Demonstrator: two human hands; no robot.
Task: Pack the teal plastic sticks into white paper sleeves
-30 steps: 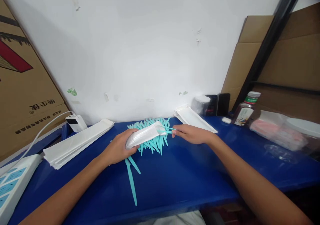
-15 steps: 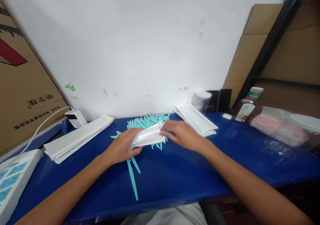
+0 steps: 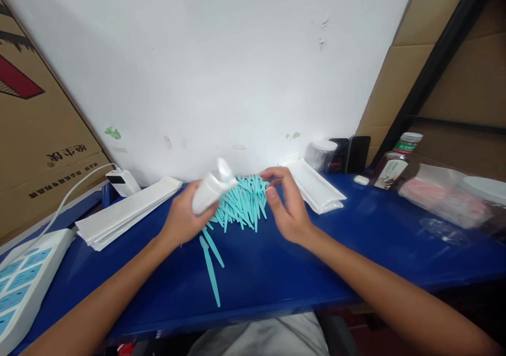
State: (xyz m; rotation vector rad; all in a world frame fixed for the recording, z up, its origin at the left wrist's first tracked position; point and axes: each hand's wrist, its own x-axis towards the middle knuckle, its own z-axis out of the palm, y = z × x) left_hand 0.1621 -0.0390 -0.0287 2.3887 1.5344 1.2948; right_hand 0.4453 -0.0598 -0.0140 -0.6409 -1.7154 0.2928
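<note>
While my left hand (image 3: 179, 219) grasps the white bag (image 3: 206, 193), fingers wrapped round its lower end, my right hand (image 3: 291, 213) has thumb and fingers parted with nothing visible between them. It is by the right edge of the pile of teal knives (image 3: 240, 204); whether it touches, I can't tell. The bag tilts over the pile's left side, its upper end blurred. I'd judge a snug, uncrushing grip best, right fingertips loose.

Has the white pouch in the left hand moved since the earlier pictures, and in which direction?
Yes. The white pouch in the left hand has moved leftward: its far end, earlier right of the pale wall mark, is now left of it.
</note>
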